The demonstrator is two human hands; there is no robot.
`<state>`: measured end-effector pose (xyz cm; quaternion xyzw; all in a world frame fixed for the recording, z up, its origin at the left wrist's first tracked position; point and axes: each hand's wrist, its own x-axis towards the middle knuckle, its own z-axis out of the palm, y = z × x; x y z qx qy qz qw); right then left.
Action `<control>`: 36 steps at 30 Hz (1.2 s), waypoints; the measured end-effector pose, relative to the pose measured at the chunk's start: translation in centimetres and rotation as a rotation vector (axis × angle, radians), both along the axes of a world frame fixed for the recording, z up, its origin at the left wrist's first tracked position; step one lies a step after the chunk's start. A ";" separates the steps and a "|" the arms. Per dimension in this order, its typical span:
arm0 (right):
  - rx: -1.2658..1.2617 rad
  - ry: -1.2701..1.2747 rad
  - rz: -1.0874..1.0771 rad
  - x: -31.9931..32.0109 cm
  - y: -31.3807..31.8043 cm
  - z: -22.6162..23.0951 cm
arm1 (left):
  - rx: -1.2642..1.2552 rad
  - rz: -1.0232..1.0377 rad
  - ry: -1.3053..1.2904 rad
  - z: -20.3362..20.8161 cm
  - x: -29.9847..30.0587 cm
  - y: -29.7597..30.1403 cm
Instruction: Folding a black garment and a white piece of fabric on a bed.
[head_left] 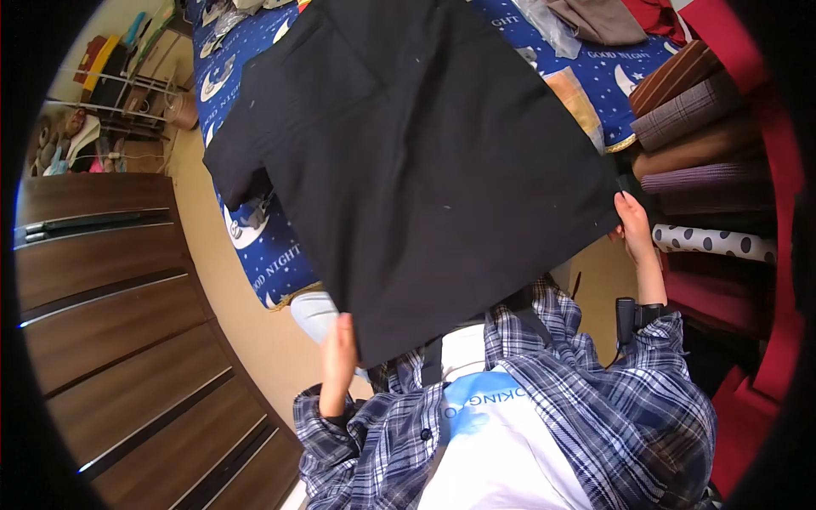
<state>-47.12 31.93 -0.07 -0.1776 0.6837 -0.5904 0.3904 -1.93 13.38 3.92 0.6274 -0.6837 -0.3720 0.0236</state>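
A black short-sleeved shirt [442,170] is spread out in front of me, its hem toward my body and its upper part over the bed. My left hand [340,348] grips the hem's left corner, with the thumb showing at the edge. At the opposite corner, my right hand [631,223] pinches the hem, its fingers partly behind the cloth. One sleeve [238,161] hangs at the left over the bed's edge. Small pale specks dot the black cloth. The shirt's collar end runs out of the top of the view.
Beneath the shirt lies a bed with a blue moon-and-star sheet [280,255]. Brown clothing [599,19] and clear plastic [552,30] rest on it. Folded fabrics [697,115] fill a red-framed rack [782,170] at right. A dark wooden cabinet [127,314] and wire shelf [110,106] stand left.
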 end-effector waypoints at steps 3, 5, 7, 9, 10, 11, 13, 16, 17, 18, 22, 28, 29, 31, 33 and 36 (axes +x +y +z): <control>0.118 -0.009 -0.047 -0.7 1.2 -3.9 | 0.525 -0.215 -0.079 -0.4 -0.3 -0.8; 0.130 0.011 -0.068 -0.9 0.9 -6.5 | 0.202 -0.706 -0.315 -0.7 -0.3 -2.4; 0.151 0.022 -0.100 -0.7 0.8 -8.1 | -0.100 -0.599 -0.360 1.3 -4.0 -4.4; 0.211 0.037 -0.109 -0.6 1.0 -9.1 | -0.206 -0.381 -0.079 1.6 -6.0 -8.5; 0.211 0.049 -0.063 -0.4 0.7 -9.2 | -0.213 -0.262 0.064 1.2 -5.9 -10.8; 0.216 0.066 -0.025 -0.3 0.8 -9.3 | -0.233 -0.185 0.200 1.1 -6.4 -13.1; 0.230 0.074 -0.003 -0.6 1.2 -9.8 | -0.541 -0.222 0.207 1.2 -8.3 -17.0; 0.215 0.073 0.019 0.2 0.7 -10.6 | -0.700 -0.220 -0.002 2.2 -10.2 -20.7; 0.250 0.101 0.020 1.0 0.3 -10.5 | -0.743 -0.230 -0.070 2.0 -10.1 -21.7; 0.285 0.135 0.019 1.4 -0.1 -10.4 | -0.749 -0.238 -0.073 1.5 -10.0 -22.7; 0.289 0.123 -0.046 1.8 -0.1 -10.7 | -0.848 -0.174 -0.249 0.8 -11.3 -24.2; 0.264 0.098 -0.059 2.5 0.8 -11.7 | -0.785 -0.150 -0.234 0.5 -10.4 -25.5; 0.256 0.139 -0.043 2.4 1.0 -12.0 | -0.783 -0.154 -0.235 0.3 -9.9 -26.1; 0.247 0.178 -0.029 2.5 0.7 -11.9 | -0.800 -0.298 -0.252 0.5 -9.8 -26.9; 0.236 0.075 -0.134 2.9 0.3 -11.8 | -0.885 -0.395 -0.260 0.7 -9.1 -27.6; 0.209 0.033 -0.107 3.2 0.0 -11.4 | -0.221 0.032 0.291 1.8 -6.7 -30.2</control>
